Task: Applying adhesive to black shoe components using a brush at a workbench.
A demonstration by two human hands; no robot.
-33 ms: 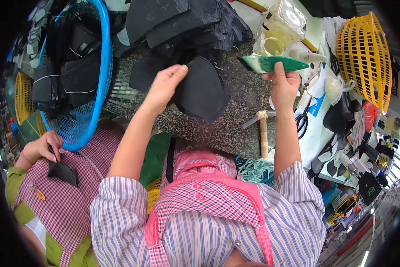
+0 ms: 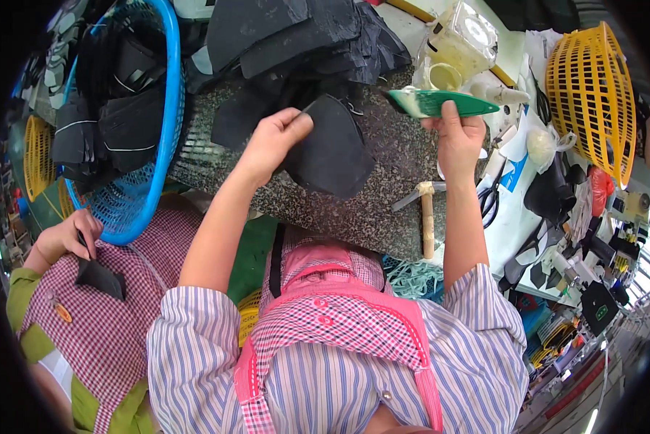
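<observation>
My left hand (image 2: 273, 145) is closed, thumb against fingers, at the upper left edge of a rounded black sheet piece (image 2: 332, 155). That piece lies on the dark speckled work slab (image 2: 325, 217). In my right hand (image 2: 461, 145) is a flat green-handled brush (image 2: 451, 103), held level above the slab's right side. Its dark tip points left, with whitish paste smeared behind it. Just beyond the brush stands an open cup of pale yellow glue (image 2: 442, 74). Another black piece (image 2: 232, 119) lies partly behind my left hand.
Stacked black pieces (image 2: 303, 36) cover the far side. A blue basket (image 2: 171, 108) holds black bundles at left; a yellow basket (image 2: 589, 94) stands at right. A wooden-handled hammer (image 2: 427, 220) and scissors (image 2: 490, 199) lie near my right forearm. A co-worker's hand (image 2: 68, 235) holds a black piece.
My left hand has shifted slightly right and down, its fingers closing at the piece's edge. My right hand and the brush have moved slightly left.
</observation>
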